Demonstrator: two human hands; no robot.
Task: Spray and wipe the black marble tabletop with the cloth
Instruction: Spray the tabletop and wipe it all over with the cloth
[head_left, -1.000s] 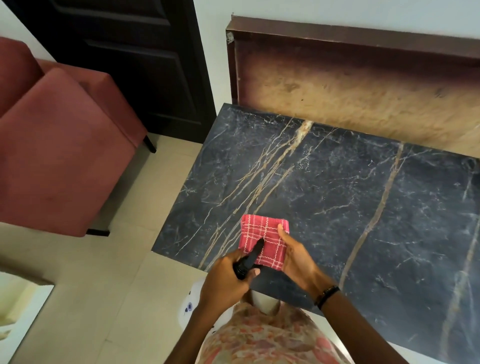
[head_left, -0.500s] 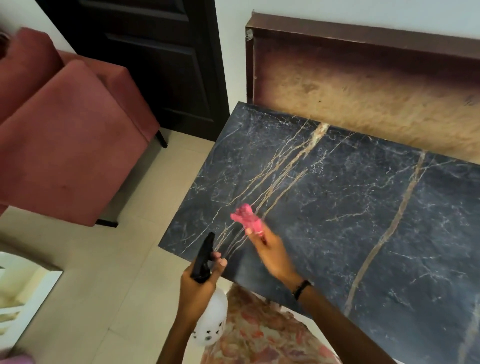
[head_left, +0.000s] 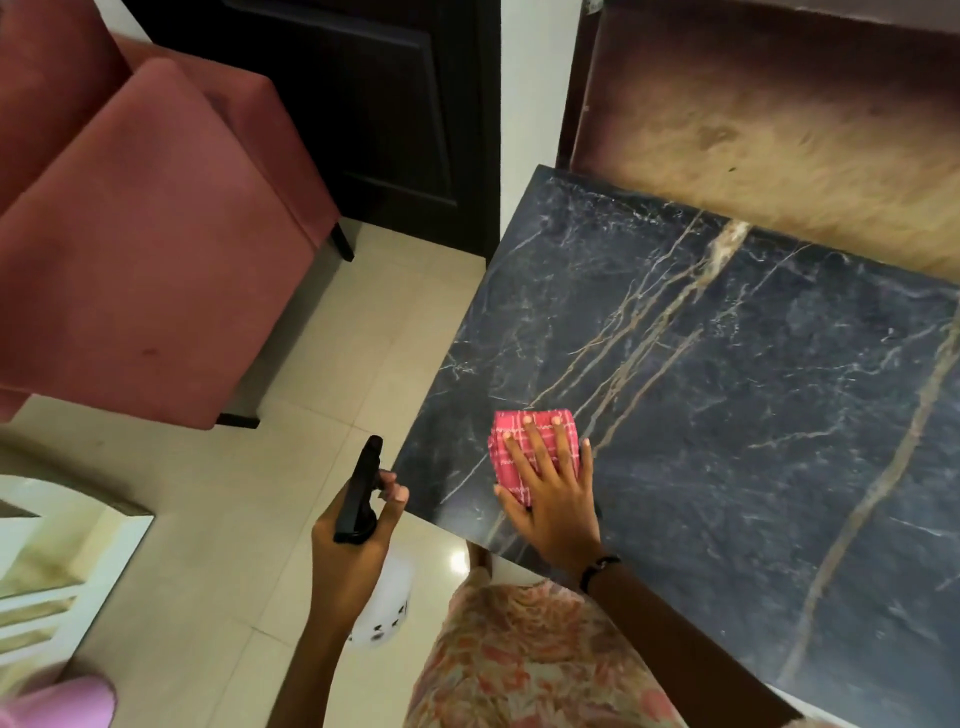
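Observation:
The black marble tabletop (head_left: 727, 395) with tan veins fills the right half of the view. A folded red checked cloth (head_left: 563, 434) lies flat on it near the front left corner. My right hand (head_left: 553, 496) presses down on the cloth, fingers spread across it. My left hand (head_left: 353, 540) grips a spray bottle (head_left: 358, 491) by its black trigger head, held off the table's left edge over the floor. The bottle's white body hangs below my hand, partly hidden.
Red upholstered chairs (head_left: 135, 270) stand to the left on the pale tiled floor (head_left: 332, 374). A dark door (head_left: 363, 93) is behind them. A brown wooden panel (head_left: 779, 119) rises along the table's far edge. A mirror (head_left: 47, 566) leans at the lower left.
My right hand has gone from holding the bunched cloth in the air to pressing it flat on the marble. The spray bottle has moved left, off the table edge.

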